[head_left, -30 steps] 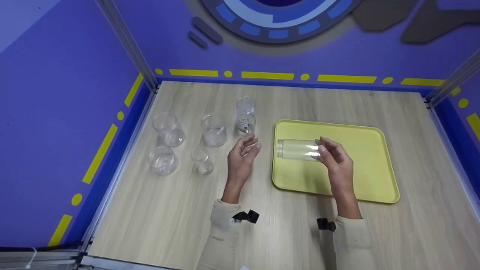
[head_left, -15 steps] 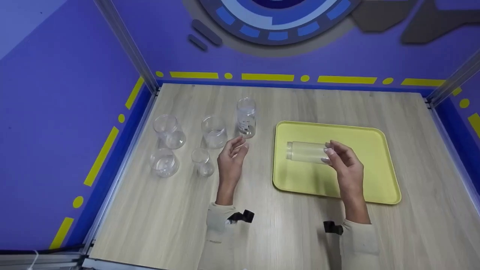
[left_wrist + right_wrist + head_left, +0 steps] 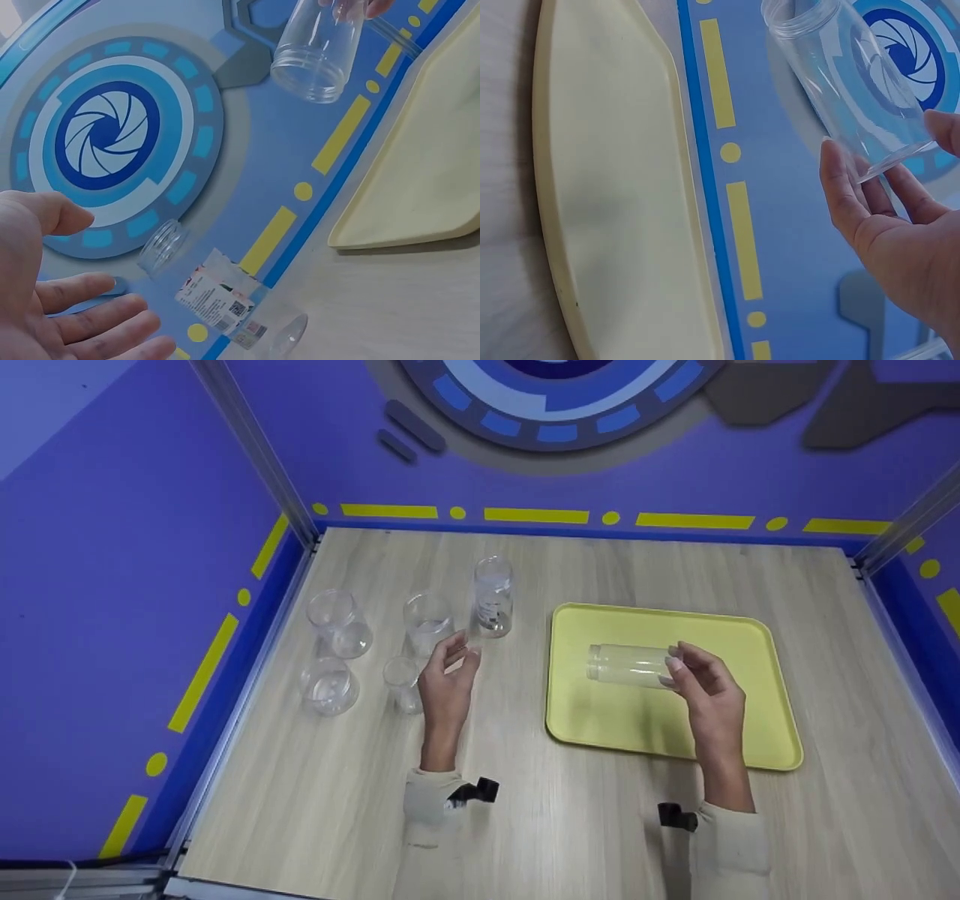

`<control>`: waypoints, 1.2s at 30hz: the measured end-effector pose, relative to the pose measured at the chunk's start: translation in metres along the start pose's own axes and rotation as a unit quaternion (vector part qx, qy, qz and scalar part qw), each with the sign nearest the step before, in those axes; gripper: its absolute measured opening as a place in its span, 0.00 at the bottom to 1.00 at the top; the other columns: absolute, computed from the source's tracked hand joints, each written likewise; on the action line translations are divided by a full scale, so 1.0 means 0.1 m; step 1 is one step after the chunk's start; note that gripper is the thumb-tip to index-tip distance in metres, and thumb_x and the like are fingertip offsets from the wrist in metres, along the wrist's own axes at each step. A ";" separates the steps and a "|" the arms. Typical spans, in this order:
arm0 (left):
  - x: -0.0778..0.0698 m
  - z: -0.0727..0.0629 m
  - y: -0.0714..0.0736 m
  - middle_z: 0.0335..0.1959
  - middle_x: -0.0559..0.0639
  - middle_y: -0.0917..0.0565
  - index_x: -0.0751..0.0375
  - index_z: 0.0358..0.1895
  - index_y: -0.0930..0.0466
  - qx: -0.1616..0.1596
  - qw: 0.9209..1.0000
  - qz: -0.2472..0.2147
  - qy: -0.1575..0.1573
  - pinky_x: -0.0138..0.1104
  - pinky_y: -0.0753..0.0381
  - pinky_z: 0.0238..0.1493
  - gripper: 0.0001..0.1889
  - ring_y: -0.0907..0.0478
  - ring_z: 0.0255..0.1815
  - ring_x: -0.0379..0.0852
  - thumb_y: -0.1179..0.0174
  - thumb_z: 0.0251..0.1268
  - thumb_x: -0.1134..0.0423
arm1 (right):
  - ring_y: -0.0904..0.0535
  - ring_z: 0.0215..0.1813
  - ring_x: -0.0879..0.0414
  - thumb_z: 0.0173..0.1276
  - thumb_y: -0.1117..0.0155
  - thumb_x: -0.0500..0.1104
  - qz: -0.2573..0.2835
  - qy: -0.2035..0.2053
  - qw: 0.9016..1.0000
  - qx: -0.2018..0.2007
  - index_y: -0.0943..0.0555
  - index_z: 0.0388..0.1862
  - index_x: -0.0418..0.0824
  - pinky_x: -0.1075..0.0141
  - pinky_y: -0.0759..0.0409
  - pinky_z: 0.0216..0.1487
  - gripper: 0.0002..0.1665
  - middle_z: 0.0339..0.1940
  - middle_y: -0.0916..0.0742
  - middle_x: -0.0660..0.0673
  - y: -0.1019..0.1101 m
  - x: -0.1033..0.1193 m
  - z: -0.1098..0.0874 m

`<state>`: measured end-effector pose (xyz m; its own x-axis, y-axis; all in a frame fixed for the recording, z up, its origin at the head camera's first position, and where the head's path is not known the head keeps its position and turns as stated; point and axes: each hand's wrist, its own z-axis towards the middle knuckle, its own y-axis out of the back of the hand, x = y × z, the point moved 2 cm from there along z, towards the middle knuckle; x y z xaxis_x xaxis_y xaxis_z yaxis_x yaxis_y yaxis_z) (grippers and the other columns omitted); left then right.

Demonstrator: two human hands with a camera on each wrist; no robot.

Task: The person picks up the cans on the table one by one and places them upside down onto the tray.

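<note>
Jar (image 3: 628, 666), clear and lying sideways, hangs over the yellow tray (image 3: 750, 727), pinched at its base by the right hand (image 3: 705, 690), mouth pointing left. Left hand (image 3: 446, 679) hovers with fingers loosely spread and holding nothing, close to a beaker (image 3: 427, 622) among the glassware. The carry looks underway; setting the jar down calls for lowering it gently and steadying it against rolling.

Five clear glasses crowd the desk (image 3: 525, 810) on the left: a tall labelled one (image 3: 493, 596) at the back, two beakers (image 3: 428, 622) (image 3: 337, 622) beside it, two small ones (image 3: 327, 684) (image 3: 401, 682) nearer. The tray (image 3: 750, 735) fills the right. Between them runs a bare strip; the near desk is open
</note>
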<state>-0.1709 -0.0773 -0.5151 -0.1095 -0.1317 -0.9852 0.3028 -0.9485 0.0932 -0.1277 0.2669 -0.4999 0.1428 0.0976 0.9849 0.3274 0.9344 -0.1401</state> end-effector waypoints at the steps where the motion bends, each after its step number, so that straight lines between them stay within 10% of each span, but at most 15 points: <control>1: 0.00 0.00 0.01 0.62 0.61 0.16 0.67 0.64 0.18 -0.004 1.000 0.004 -0.002 0.47 0.16 0.60 0.20 0.18 0.62 0.56 0.33 0.73 0.62 | 0.17 0.59 0.50 0.77 0.33 0.35 0.000 0.002 1.000 -0.001 0.21 0.67 0.27 0.64 0.15 0.54 0.23 0.59 0.15 0.37 0.00 0.00 0.00; 24: -0.08 0.06 0.24 0.66 0.59 0.18 0.64 0.61 0.16 -0.083 0.969 0.204 -0.107 0.53 0.26 0.68 0.24 0.24 0.68 0.59 0.27 0.64 0.61 | 0.19 0.58 0.55 0.77 0.32 0.38 -0.118 0.013 0.993 -0.022 0.21 0.69 0.31 0.72 0.18 0.54 0.24 0.61 0.16 0.37 0.10 0.00 0.04; 36: -0.14 0.09 0.30 0.66 0.59 0.18 0.65 0.59 0.15 -0.088 0.966 0.204 -0.135 0.52 0.28 0.69 0.22 0.24 0.68 0.60 0.27 0.62 0.65 | 0.20 0.60 0.57 0.79 0.33 0.40 -0.141 0.021 0.990 -0.015 0.22 0.70 0.32 0.73 0.19 0.56 0.25 0.63 0.17 0.38 0.12 0.03 0.05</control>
<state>-0.1690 -0.1066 -0.4976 -0.1826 -0.5776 -0.7956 0.5265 -0.7409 0.4171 -0.1280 0.2804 -0.4986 0.0793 -0.1804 0.9804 0.3870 0.9119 0.1364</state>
